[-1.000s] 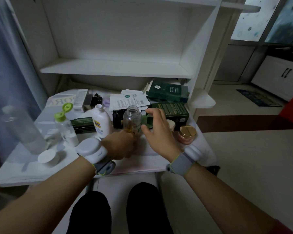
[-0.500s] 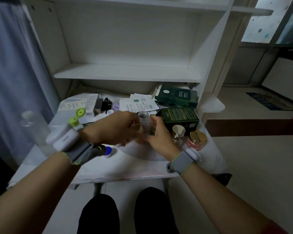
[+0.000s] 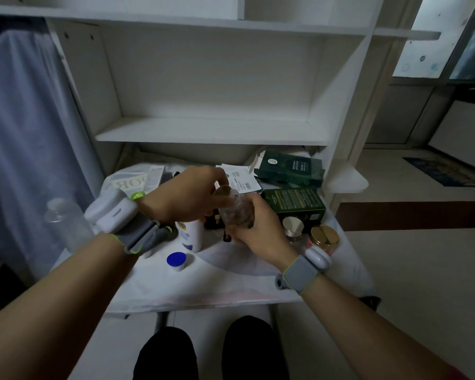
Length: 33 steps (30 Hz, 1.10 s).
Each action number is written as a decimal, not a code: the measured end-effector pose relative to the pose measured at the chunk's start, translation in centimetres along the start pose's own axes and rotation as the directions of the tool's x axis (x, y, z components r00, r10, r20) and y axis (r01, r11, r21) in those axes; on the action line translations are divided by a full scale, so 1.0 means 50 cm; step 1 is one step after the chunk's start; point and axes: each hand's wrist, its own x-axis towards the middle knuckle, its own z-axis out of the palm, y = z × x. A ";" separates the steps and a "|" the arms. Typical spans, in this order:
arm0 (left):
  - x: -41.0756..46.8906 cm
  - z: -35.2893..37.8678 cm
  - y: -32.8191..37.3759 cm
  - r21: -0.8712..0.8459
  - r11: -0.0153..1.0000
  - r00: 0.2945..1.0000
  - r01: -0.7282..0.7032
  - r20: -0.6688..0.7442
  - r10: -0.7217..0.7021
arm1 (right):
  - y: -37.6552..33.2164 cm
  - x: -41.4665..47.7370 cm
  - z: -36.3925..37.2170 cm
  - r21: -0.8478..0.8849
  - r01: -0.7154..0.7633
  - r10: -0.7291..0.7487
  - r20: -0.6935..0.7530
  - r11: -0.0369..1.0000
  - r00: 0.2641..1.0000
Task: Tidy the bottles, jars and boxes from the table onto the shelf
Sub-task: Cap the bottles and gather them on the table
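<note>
Here, above the cluttered counter [image 3: 159, 286], the right hand [image 3: 261, 231] is clenched around the body of a clear bottle [image 3: 235, 208], its long axis tilted, mouth toward the upper left. The left hand [image 3: 184, 197] pinches at that mouth with its fingers [image 3: 217, 178]. Beyond, the empty shelf [image 3: 209, 133] waits higher up, directly behind the bottle, likely within either hand's reach.

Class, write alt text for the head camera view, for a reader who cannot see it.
Two bare hands hold a small clear bottle above a cluttered table: the right hand grips its body and the left hand pinches its top. Behind stand bare white shelves; green boxes, jars and a white bottle remain on the table.
</note>
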 end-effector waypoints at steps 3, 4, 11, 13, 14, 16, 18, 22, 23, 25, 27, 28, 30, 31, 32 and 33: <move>0.009 -0.006 0.002 -0.001 1.000 1.000 0.007 0.007 -0.007 | -0.011 -0.007 -0.011 -0.089 0.063 -0.066 -0.031 0.994 0.997; 0.010 -0.008 0.002 -0.013 1.000 1.000 0.011 0.012 -0.011 | -0.014 -0.009 -0.015 -0.121 0.078 -0.083 -0.038 0.990 0.996; 0.009 -0.028 0.011 0.015 0.999 0.998 0.041 0.051 -0.042 | -0.031 -0.011 -0.027 -0.255 0.185 -0.209 -0.069 0.949 0.975; 0.006 -0.031 0.012 0.019 0.999 0.998 0.042 0.053 -0.043 | -0.035 -0.011 -0.027 -0.268 0.196 -0.222 -0.068 0.943 0.973; 0.004 -0.032 0.012 0.020 0.999 0.998 0.041 0.052 -0.042 | -0.037 -0.011 -0.027 -0.272 0.195 -0.219 -0.062 0.942 0.974; 0.003 -0.032 0.013 0.021 0.999 0.998 0.037 0.054 -0.038 | -0.038 -0.013 -0.028 -0.279 0.195 -0.218 -0.053 0.940 0.974; 0.001 -0.029 0.012 0.028 0.999 0.998 0.036 0.056 -0.038 | -0.039 -0.017 -0.029 -0.305 0.204 -0.227 -0.043 0.930 0.973; -0.002 -0.028 0.005 0.060 0.997 0.996 0.041 0.070 -0.045 | -0.045 -0.026 -0.026 -0.416 0.223 -0.266 -0.048 0.882 0.963; -0.002 -0.028 0.003 0.062 0.997 0.996 0.047 0.075 -0.051 | -0.047 -0.027 -0.026 -0.444 0.229 -0.281 -0.055 0.866 0.958; -0.003 -0.028 -0.001 0.051 0.997 0.995 0.062 0.078 -0.065 | -0.051 -0.028 -0.025 -0.496 0.235 -0.307 -0.068 0.836 0.949; -0.002 -0.025 -0.003 0.000 0.995 0.991 0.098 0.089 -0.098 | -0.053 -0.028 -0.025 -0.544 0.236 -0.335 -0.089 0.805 0.938; -0.002 -0.024 -0.002 -0.043 0.991 0.987 0.129 0.098 -0.125 | -0.054 -0.028 -0.024 -0.568 0.236 -0.354 -0.105 0.788 0.929; -0.003 -0.022 0.001 -0.120 0.972 0.975 0.202 0.115 -0.189 | -0.055 -0.030 -0.024 -0.625 0.229 -0.397 -0.143 0.746 0.906; -0.004 -0.023 0.002 -0.144 0.961 0.968 0.236 0.123 -0.219 | -0.056 -0.031 -0.024 -0.654 0.222 -0.418 -0.158 0.723 0.895; -0.004 -0.023 0.003 -0.167 0.950 0.961 0.265 0.129 -0.245 | -0.058 -0.032 -0.023 -0.678 0.216 -0.435 -0.169 0.702 0.884; -0.005 -0.024 0.004 -0.191 0.939 0.955 0.287 0.134 -0.265 | -0.060 -0.033 -0.023 -0.697 0.211 -0.452 -0.180 0.686 0.874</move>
